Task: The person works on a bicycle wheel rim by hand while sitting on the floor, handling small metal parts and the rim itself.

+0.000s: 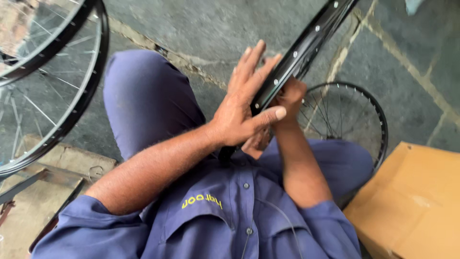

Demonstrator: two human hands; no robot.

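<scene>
A black bicycle wheel rim (306, 45) with small spoke holes runs from the top right down to my lap. My left hand (247, 103) presses flat against the rim's outer face, fingers stretched out and thumb hooked under it. Behind the rim, my right hand (290, 96) is curled shut around it near the spokes; whether it also holds a small tool is hidden. I sit with my knees apart, in blue work clothes.
A spoked black wheel (352, 115) lies on the stone floor by my right knee. Two larger spoked wheels (72, 86) stand at the left above a wooden board (52, 165). A brown cardboard box (412, 201) sits at the lower right.
</scene>
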